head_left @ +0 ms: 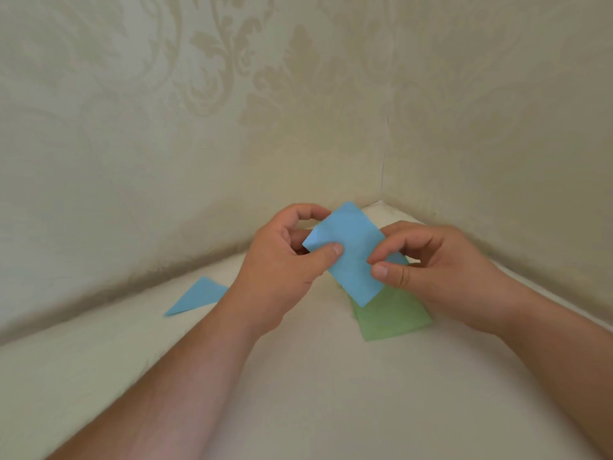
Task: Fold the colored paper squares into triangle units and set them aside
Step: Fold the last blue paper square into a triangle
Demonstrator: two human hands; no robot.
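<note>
Pinching the blue paper [346, 252] with your left hand [282, 260] and right hand [438, 267], thumbs against curled fingers, you hold it above the green sheets [391, 318] near the desk's [298, 393] far corner.

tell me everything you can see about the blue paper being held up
The blue paper is a thin, matte, light blue rectangular piece with faint creases, held tilted in the air above the green paper. The left hand pinches its left edge with the thumb on its face; the right hand pinches its right edge. It does not touch the surface.
</note>
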